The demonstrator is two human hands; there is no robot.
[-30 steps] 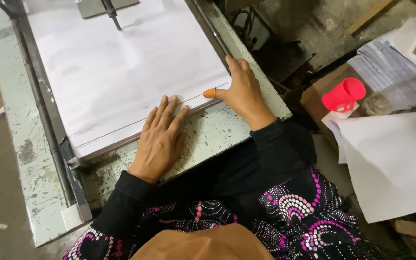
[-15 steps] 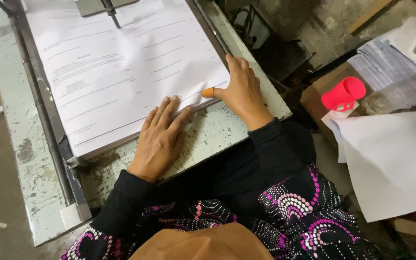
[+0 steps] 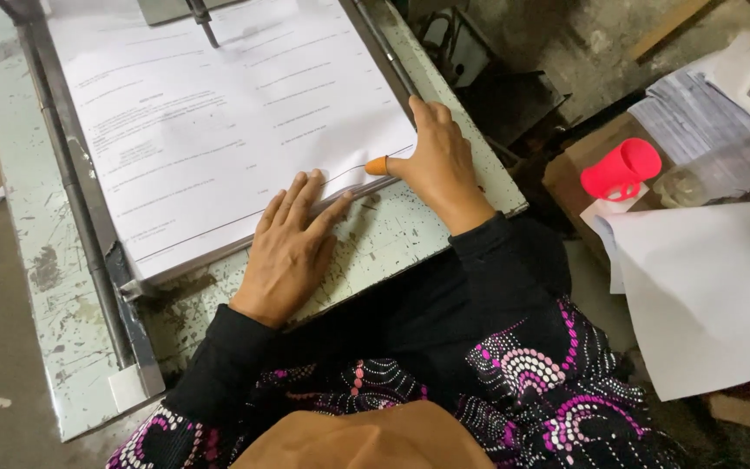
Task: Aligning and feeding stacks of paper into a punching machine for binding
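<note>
Two flat, open hands are pressed on the printed paper stack (image 3: 219, 130) at the near edge of the worn metal table (image 3: 392, 234): left hand (image 3: 292, 243) fingertips, right hand (image 3: 434, 161) unmoved, while a printed top sheet is exposed where a blank one showed a second earlier.

Your left hand (image 3: 288, 252) lies flat on the stack's near edge | right hand (image 3: 440, 165) blocks its right corner | printed paper stack (image 3: 219, 122) open across the middle | metal side rail (image 3: 88, 226) walls the left | clamp bar (image 3: 206, 22) hangs at the far end | worn table (image 3: 375, 243) strip bare between your wrists
</note>
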